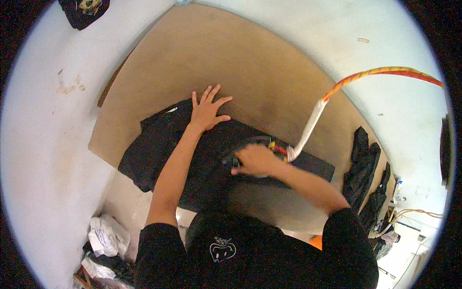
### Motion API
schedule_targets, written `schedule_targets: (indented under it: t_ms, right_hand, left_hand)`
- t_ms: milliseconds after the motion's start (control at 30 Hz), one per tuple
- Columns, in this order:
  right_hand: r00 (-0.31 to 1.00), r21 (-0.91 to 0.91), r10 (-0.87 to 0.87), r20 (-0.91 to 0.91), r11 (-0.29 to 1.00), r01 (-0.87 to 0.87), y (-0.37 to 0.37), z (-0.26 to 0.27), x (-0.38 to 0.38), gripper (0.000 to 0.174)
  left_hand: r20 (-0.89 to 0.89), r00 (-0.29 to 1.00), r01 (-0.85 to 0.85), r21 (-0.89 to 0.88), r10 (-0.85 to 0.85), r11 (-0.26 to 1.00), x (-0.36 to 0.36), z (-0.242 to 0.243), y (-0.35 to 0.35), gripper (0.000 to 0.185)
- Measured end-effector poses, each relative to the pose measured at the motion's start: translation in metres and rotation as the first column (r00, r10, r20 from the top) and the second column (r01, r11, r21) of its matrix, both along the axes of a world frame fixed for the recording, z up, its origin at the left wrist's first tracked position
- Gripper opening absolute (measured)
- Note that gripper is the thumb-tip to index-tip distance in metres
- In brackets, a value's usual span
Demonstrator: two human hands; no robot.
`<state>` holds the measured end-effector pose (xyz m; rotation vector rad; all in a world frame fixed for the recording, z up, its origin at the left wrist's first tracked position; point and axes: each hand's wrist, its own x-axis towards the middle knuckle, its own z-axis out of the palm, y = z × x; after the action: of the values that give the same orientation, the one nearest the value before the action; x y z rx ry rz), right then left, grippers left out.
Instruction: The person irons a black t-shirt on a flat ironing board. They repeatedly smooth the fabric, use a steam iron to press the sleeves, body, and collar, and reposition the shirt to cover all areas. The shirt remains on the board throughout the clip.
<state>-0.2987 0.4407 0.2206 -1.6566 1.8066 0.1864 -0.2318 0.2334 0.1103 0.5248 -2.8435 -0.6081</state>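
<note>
A black garment [158, 148] lies spread over a brown-covered table [249, 65], with a small white tag [171, 110] near its far left edge. My left hand [208, 112] rests at the garment's far edge, fingers spread, some of them reaching onto the brown cover. Wrapped around the handle of a dark clothes iron [230, 159], my right hand [258, 159] holds it over the middle of the garment. The hand and iron are blurred, and the hand hides much of the iron. A white-sleeved cord [309, 126] rises from the iron's rear.
The cord continues as an orange-and-yellow hose [379, 71] towards the right. More black garments [357, 166] lie along the table's right side. White walls [47, 119] border the table. White plastic bags [106, 234] sit low on the left.
</note>
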Motion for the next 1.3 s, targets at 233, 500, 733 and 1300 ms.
schedule_targets:
  t_ms: [233,500,733,1300]
  right_hand:
    - [0.905,-0.126,-0.422,0.062,0.896,0.426,0.108,-0.023,-0.005,0.065]
    - [0.512,-0.215,-0.835,-0.201,0.548,0.809,0.265,-0.050,-0.183,0.079]
    - [0.607,-0.344,-0.770,-0.196,0.633,0.693,0.279,-0.096,-0.268,0.088]
    - [0.716,-0.616,-0.049,0.696,0.472,0.631,0.140,-0.014,-0.004,0.036]
  left_hand:
    - [-0.128,0.982,-0.139,0.017,0.140,0.990,0.024,-0.004,-0.028,0.063]
    - [0.149,0.546,-0.696,-0.468,0.825,0.545,0.278,-0.042,-0.101,0.059]
    - [-0.199,0.803,-0.556,0.086,0.561,0.827,0.265,-0.007,-0.073,0.045]
    - [-0.383,0.905,-0.148,0.130,0.187,0.980,0.142,0.158,0.262,0.021]
